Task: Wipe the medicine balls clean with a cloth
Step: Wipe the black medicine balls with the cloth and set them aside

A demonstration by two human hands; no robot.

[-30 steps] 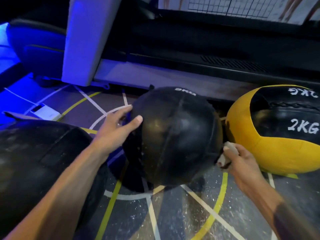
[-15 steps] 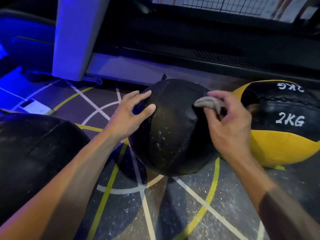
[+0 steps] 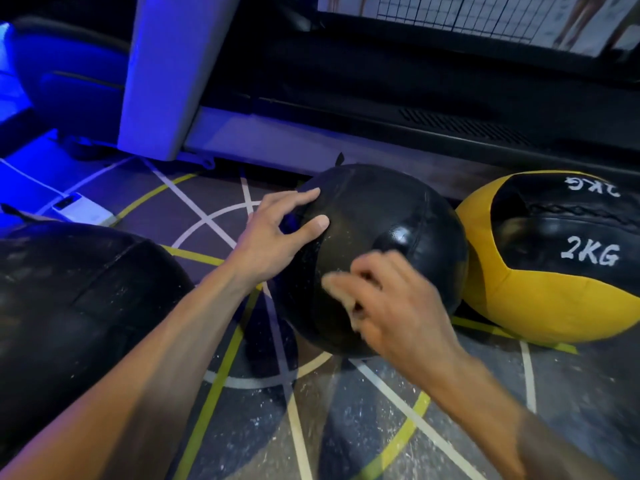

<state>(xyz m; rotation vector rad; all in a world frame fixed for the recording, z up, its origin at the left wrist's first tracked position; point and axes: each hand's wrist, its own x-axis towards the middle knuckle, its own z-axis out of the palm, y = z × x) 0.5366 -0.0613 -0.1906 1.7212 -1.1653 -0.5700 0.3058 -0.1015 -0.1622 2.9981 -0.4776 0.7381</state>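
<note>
At the far left a large black medicine ball (image 3: pixel 69 306) fills the lower corner, its dusty skin resting on the dark floor (image 3: pixel 346 427) with its white and yellow painted lines; behind it a white power bank (image 3: pixel 81 210) lies on the floor in blue light, a thin cable running off toward the edge; above stands a pale upright post (image 3: pixel 166 71) of some machine. The left hand (image 3: pixel 273 240) reaches in from the lower left and rests on the upper left side of the middle black medicine ball (image 3: pixel 381 237), fingers spread and nearly straight, thumb tip pressed flat to the skin, holding nothing; this ball sits on the floor lines, near the centre. The right hand (image 3: pixel 391 306) lies against the ball's near face, blurred by motion, fingers curled; a pale scrap at the fingertips may be the cloth (image 3: pixel 336 289), though the blur leaves the grip unclear. Just right, touching or nearly touching the black ball, sits a yellow-and-black ball (image 3: pixel 554 299) marked 2KG.
</note>
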